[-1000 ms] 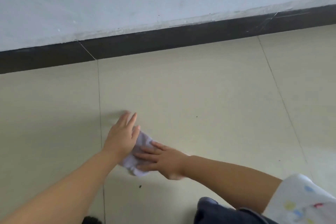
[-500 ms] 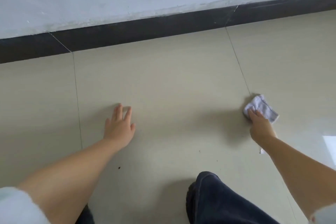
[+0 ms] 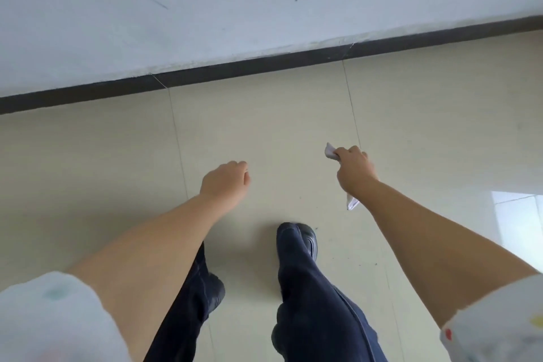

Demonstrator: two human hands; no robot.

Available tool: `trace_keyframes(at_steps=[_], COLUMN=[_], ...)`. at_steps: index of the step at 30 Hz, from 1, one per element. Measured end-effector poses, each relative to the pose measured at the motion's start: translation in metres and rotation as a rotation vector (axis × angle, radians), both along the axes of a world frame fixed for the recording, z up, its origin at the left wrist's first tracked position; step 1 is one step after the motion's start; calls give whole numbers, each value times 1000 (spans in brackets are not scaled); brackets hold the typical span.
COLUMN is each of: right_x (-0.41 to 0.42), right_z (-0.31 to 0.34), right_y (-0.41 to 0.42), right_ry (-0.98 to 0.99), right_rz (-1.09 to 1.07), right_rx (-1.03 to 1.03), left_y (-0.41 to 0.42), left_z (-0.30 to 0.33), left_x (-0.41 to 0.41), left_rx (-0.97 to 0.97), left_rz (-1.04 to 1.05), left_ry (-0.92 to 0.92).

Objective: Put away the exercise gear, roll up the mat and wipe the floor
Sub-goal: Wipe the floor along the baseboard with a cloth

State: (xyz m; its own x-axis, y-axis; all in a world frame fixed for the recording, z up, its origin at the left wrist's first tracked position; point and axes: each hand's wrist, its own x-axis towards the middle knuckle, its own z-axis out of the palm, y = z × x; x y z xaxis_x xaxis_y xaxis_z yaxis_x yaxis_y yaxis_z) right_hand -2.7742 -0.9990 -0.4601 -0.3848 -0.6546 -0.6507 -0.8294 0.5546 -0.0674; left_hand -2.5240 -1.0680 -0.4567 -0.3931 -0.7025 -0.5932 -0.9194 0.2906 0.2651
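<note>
My right hand (image 3: 354, 172) grips a small white cloth (image 3: 331, 152), lifted off the beige tiled floor (image 3: 264, 126). One corner of the cloth sticks out past my knuckles and another hangs below my wrist. My left hand (image 3: 226, 182) hangs in the air with loosely curled fingers and holds nothing. No mat or exercise gear is in view.
A white wall (image 3: 235, 9) with a dark skirting board (image 3: 264, 63) runs across the far side. My legs in dark trousers and black shoes (image 3: 305, 241) stand on the tiles below my hands. A bright window reflection (image 3: 517, 220) lies on the floor at the right.
I have risen from the floor. My right hand lifted the cloth off the tiles, and my left hand came off the floor and curled loosely.
</note>
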Motion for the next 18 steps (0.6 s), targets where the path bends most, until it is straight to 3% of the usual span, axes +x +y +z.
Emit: trace_keyframes(at_steps=[9,13,18], right_x=[36,50,74], right_z=[243,329,397], right_y=[9,8,-2], right_ry=[-163,-231,-266], right_rz=[28,90,312], right_rx=[-28,-78,-120], left_y=[39,57,86], left_z=[241,333,400], left_x=[17,16,23], left_rx=[-61,-105,-165], left_rz=[-20,93,318], left_ry=[53,77,82])
